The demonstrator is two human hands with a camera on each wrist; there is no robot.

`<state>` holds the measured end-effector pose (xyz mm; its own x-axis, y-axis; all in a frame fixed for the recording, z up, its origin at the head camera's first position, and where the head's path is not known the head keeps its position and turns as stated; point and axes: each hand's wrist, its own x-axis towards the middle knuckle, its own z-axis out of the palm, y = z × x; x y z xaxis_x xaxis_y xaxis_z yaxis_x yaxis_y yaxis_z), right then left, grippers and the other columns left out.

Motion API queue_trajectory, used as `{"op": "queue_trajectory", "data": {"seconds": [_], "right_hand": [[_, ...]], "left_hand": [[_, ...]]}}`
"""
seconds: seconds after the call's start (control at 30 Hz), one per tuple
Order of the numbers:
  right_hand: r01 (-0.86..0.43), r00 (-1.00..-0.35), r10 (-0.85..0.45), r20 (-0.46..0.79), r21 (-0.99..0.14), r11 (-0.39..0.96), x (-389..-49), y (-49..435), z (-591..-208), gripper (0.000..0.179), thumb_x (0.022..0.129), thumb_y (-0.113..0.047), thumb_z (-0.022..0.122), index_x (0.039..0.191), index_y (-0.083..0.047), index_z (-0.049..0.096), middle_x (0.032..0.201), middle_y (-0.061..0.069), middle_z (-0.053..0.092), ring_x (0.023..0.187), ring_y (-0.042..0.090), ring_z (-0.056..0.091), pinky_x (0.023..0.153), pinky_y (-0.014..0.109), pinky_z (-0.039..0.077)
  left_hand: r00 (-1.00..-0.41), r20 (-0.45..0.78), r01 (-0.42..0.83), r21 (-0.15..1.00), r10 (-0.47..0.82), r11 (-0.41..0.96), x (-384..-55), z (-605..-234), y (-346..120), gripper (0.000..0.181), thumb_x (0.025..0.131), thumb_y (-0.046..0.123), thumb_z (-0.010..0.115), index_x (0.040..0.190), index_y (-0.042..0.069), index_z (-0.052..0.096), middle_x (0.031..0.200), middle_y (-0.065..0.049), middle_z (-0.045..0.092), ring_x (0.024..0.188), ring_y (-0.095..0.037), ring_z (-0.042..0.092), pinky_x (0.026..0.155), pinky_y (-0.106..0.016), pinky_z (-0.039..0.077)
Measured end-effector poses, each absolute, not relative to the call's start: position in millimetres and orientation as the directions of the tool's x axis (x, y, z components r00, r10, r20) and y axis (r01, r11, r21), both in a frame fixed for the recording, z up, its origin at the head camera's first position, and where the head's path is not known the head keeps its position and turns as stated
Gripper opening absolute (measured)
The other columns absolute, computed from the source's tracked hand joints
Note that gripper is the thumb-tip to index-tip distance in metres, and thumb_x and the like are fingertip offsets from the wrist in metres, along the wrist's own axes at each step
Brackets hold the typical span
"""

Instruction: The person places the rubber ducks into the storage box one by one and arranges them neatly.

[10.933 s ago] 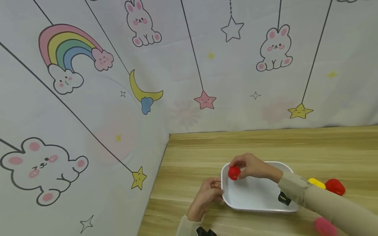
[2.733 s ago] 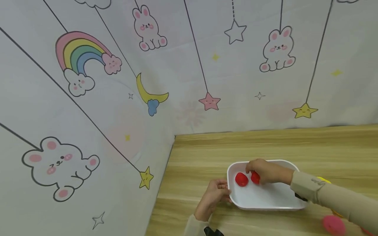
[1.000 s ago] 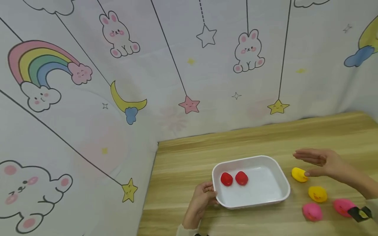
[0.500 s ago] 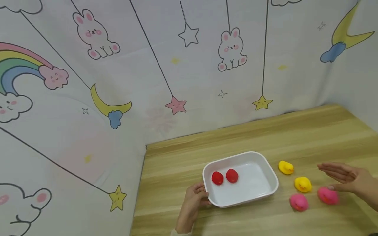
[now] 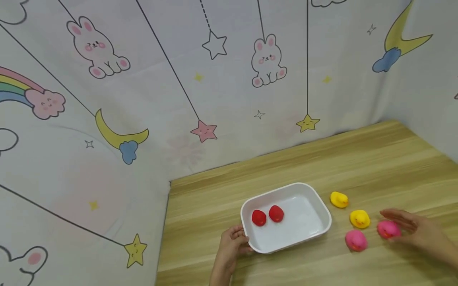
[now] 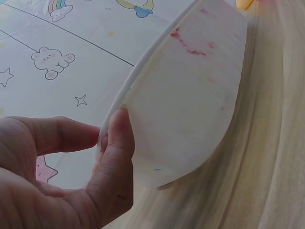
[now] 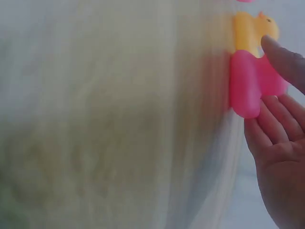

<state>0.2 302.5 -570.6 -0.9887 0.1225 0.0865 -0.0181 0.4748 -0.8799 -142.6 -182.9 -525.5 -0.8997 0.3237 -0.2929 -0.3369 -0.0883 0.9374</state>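
My left hand [image 5: 229,247] grips the left end of a white tray [image 5: 302,216]; the left wrist view shows thumb and fingers pinching its rim [image 6: 119,98]. Inside the tray, toward its left, sit two small red rounded toys [image 5: 259,218], their details unclear. On the right, my right hand [image 5: 424,235] is spread around a pink rubber duck [image 5: 387,229]. In the right wrist view its fingers are extended beside the pink duck [image 7: 245,86], with the thumb above it. Contact there is hard to tell.
Left of that duck lies another pink duck [image 5: 356,240]. Two yellow ducks, one nearer [image 5: 359,219] and one farther [image 5: 339,199], stand between the tray and my right hand. Behind the wooden table [image 5: 286,163] hangs a white printed cloth [image 5: 232,91].
Two red toys were placed in the tray, and my right hand left it empty. It has since moved right and down to the right-hand pink duck. My left hand stays on the tray.
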Motion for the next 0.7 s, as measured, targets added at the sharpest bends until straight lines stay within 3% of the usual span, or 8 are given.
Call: {"op": "queue_trajectory", "data": {"seconds": [0.13,0.33,0.57,0.7], "right_hand": [[0.005,-0.983,0.146,0.115,-0.771,0.637,-4.4,295.7,-571.2,0.073,0.066,-0.016,0.093,0.13,0.003,0.062,0.118,-0.038,0.05,0.105,-0.026,0.039,0.08,-0.005,0.032],[-0.028,-0.973,0.137,0.187,-0.679,0.733,-12.8,296.9,-572.0,0.069,0.061,-0.016,0.094,0.123,0.001,0.067,0.114,-0.038,0.048,0.103,-0.027,0.034,0.079,-0.007,0.022],[-0.008,-0.978,0.155,0.139,-0.768,0.64,-14.9,302.2,-574.2,0.072,0.068,-0.005,0.09,0.128,0.014,0.056,0.112,-0.042,0.046,0.1,-0.027,0.04,0.079,-0.007,0.033],[-0.051,-0.963,0.198,0.182,-0.846,0.531,-10.8,306.7,-580.9,0.07,0.071,0.007,0.085,0.135,-0.004,0.058,0.114,-0.041,0.049,0.101,-0.026,0.044,0.081,-0.007,0.035]], "left_hand": [[-0.903,-0.304,-0.343,0.935,0.305,-0.085,-141.2,-523.5,-186.5,0.041,0.084,-0.012,0.057,0.124,-0.019,0.048,0.091,-0.008,0.062,0.069,-0.014,0.062,0.055,-0.023,0.06],[-0.904,-0.296,-0.338,0.937,0.309,-0.089,-141.8,-521.9,-187.9,0.046,0.083,-0.011,0.057,0.126,-0.021,0.046,0.09,-0.008,0.06,0.069,-0.014,0.061,0.055,-0.022,0.06],[-0.907,-0.289,-0.332,0.938,0.306,-0.097,-144.6,-520.3,-187.8,0.047,0.081,-0.011,0.058,0.125,-0.022,0.046,0.088,-0.007,0.058,0.067,-0.012,0.06,0.054,-0.021,0.059],[-0.906,-0.288,-0.329,0.941,0.309,-0.086,-145.3,-519.4,-185.6,0.045,0.081,-0.011,0.059,0.123,-0.021,0.048,0.085,-0.006,0.057,0.066,-0.012,0.06,0.054,-0.021,0.059]]}}
